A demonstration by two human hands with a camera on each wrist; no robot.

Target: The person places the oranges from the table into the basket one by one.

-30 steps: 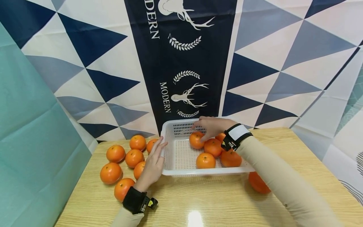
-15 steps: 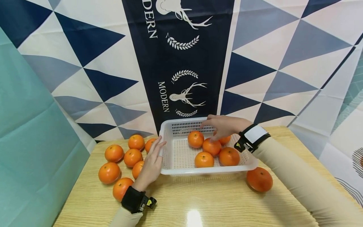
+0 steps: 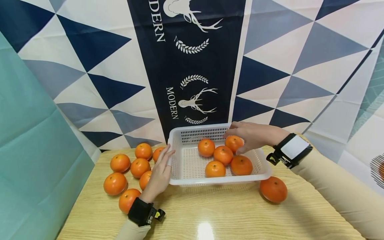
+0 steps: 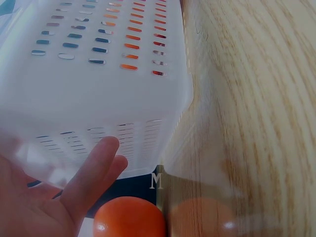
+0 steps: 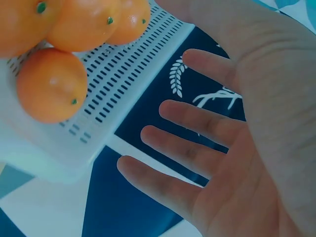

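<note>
A white plastic basket (image 3: 195,181) with slotted walls stands on the table and holds several oranges, among them one orange (image 3: 223,155) in the middle. My left hand (image 3: 159,175) rests against the basket's left end, and in the left wrist view its straight fingers (image 4: 94,173) touch the slotted wall. Over the basket's back right corner is my right hand (image 3: 252,135), close above an orange (image 3: 234,143) there. The right wrist view shows its fingers (image 5: 197,148) spread, with nothing held.
Several loose oranges (image 3: 115,183) lie on the wooden table (image 3: 180,213) left of the basket, some partly behind my left hand. Another orange (image 3: 273,189) sits by the basket's front right corner. A patterned cloth (image 3: 120,66) hangs right behind the basket.
My right hand has moved right across the basket, away from the back left orange, which stays in place. The left hand stays at the basket's end.
</note>
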